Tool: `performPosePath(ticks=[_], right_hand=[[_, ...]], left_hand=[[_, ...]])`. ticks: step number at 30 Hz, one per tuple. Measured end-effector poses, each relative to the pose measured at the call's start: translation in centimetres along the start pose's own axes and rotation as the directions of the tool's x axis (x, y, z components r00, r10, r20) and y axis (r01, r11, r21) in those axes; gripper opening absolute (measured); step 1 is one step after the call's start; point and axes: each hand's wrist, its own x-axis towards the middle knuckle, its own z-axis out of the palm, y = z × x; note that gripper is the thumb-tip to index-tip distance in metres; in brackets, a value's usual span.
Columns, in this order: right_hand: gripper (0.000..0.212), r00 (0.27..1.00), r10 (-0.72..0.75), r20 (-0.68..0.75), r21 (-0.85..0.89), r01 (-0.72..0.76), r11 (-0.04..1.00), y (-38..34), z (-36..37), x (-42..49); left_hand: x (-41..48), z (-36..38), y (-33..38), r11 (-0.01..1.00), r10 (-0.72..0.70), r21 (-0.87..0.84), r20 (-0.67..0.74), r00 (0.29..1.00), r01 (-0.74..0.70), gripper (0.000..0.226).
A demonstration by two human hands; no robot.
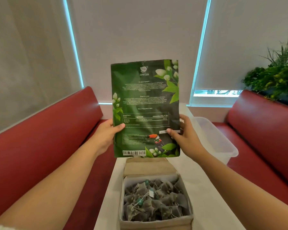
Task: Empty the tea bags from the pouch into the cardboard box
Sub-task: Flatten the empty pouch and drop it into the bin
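Left grip (105, 138) pinches the left edge of the pouch (145, 103), thumb on the printed face, fingers behind it; right grip (184, 135) pinches the right edge the same way. Pouch is upright at frame centre, held above the far end of the cardboard box (156, 225). Box sits lower centre on the white surface (206, 188), filled with tea bags (155, 200). Print reads "SIPSTER" under a cup logo, "Pure in a Cup", "Supplement Facts", "Ingredients". Barcode lower left, toucan beside it. Fine text blurred.

At centre a glossy printed pouch (145, 105) is seen; below it, a matt cardboard box (156, 225) filled with sheer mesh tea bags (155, 200); smooth red upholstery (40, 138) at left.
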Motion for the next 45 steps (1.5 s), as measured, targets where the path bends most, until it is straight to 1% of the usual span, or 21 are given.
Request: performPosePath(ticks=[2,4,7,11,15,17,21,24,26,28,30,32,33,34,36,37,38,39,41,43,45], right_hand=[[0.050,0.999,0.046,-0.005,0.121,-0.045,0.992,-0.5,-0.1,0.5],[0.042,0.998,0.069,-0.011,0.157,-0.066,0.985,-0.8,-0.5,1.1],[0.029,0.993,0.114,0.003,0.220,-0.112,0.969,-1.1,-1.0,1.1],[0.026,0.991,0.125,0.043,0.209,-0.132,0.969,-1.0,-1.2,0.8],[0.026,0.983,0.165,0.082,0.361,-0.184,0.914,-1.2,-1.0,0.5],[0.030,0.977,0.175,0.118,0.409,-0.209,0.888,-1.1,-1.3,0.4],[0.032,0.941,0.280,0.189,0.465,-0.337,0.819,-0.6,-1.9,0.1],[0.032,0.914,0.331,0.234,0.473,-0.405,0.783,-0.2,-2.6,0.0],[0.038,0.906,0.345,0.244,0.431,-0.420,0.799,0.0,-3.3,0.0],[0.040,0.896,0.358,0.261,0.341,-0.433,0.835,-0.1,-3.9,-0.1],[0.037,0.886,0.354,0.299,0.252,-0.431,0.866,-0.3,-4.2,-0.3],[0.037,0.878,0.347,0.329,0.202,-0.424,0.883,-0.5,-4.3,-0.4],[0.037,0.876,0.344,0.339,0.208,-0.426,0.880,-0.6,-4.3,-0.3],[0.036,0.871,0.346,0.349,0.243,-0.440,0.864,-0.4,-4.2,-0.2],[0.029,0.834,0.350,0.427,0.368,-0.514,0.775,-0.2,-3.8,-0.2],[0.028,0.793,0.349,0.500,0.381,-0.563,0.733,-0.3,-3.4,-0.6],[0.034,0.746,0.326,0.581,0.324,-0.579,0.748,-0.1,-2.9,-1.1],[0.039,0.693,0.302,0.655,0.229,-0.562,0.795,0.1,-2.1,-1.8],[0.039,0.610,0.280,0.742,0.058,-0.473,0.879,0.1,-0.1,-3.5],[0.031,0.591,0.266,0.761,-0.028,-0.380,0.925,-0.2,2.5,-5.2],[0.020,0.610,0.235,0.756,-0.106,-0.240,0.965,-0.9,5.6,-6.8]], left_hand=[[0.1,0.1,0.3,0.998,-0.014,0.064,0.035,0.999,0.012,0.023],[0.1,0.0,0.2,0.993,-0.061,0.105,0.074,0.995,0.053,0.027],[0.0,-0.4,0.0,0.988,-0.100,0.125,0.083,0.992,0.089,0.025],[-0.3,-0.2,0.1,0.995,-0.097,0.049,0.116,0.988,0.092,0.026],[-0.5,-0.1,-0.2,0.998,-0.065,0.031,0.104,0.992,0.062,0.029],[-0.7,0.1,-0.3,0.997,-0.075,0.044,0.137,0.988,0.069,0.031],[-1.3,0.6,-0.7,0.994,-0.107,-0.009,0.174,0.979,0.110,0.033],[-2.0,0.8,-1.4,0.977,-0.177,-0.083,0.183,0.967,0.195,0.028],[-2.8,0.8,-1.5,0.960,-0.246,-0.098,0.159,0.956,0.263,0.021],[-3.5,0.8,-1.7,0.935,-0.319,-0.106,0.156,0.935,0.338,0.029],[-4.6,1.1,-1.9,0.915,-0.361,-0.099,0.233,0.903,0.391,0.041],[-5.5,1.4,-2.7,0.923,-0.369,-0.010,0.249,0.895,0.384,0.061],[-5.7,1.5,-3.3,0.931,-0.364,0.053,0.211,0.907,0.361,0.065],[-6.0,1.7,-3.8,0.941,-0.338,0.081,0.154,0.929,0.329,0.059],[-7.0,1.8,-4.6,0.966,-0.256,0.030,-0.007,0.967,0.256,0.039],[-7.5,1.5,-5.1,0.975,-0.223,-0.016,-0.087,0.971,0.222,0.031],[-8.2,0.8,-5.6,0.979,-0.200,-0.070,-0.153,0.968,0.191,0.026],[-9.0,0.0,-6.3,0.981,-0.180,-0.115,-0.208,0.961,0.159,0.024],[-11.0,-1.8,-7.4,0.977,-0.183,-0.155,-0.273,0.944,0.145,0.021],[-13.5,-3.9,-8.8,0.973,-0.213,-0.156,-0.311,0.926,0.172,0.021],[-15.9,-6.1,-10.2,0.960,-0.260,-0.200,-0.375,0.890,0.196,0.023]])
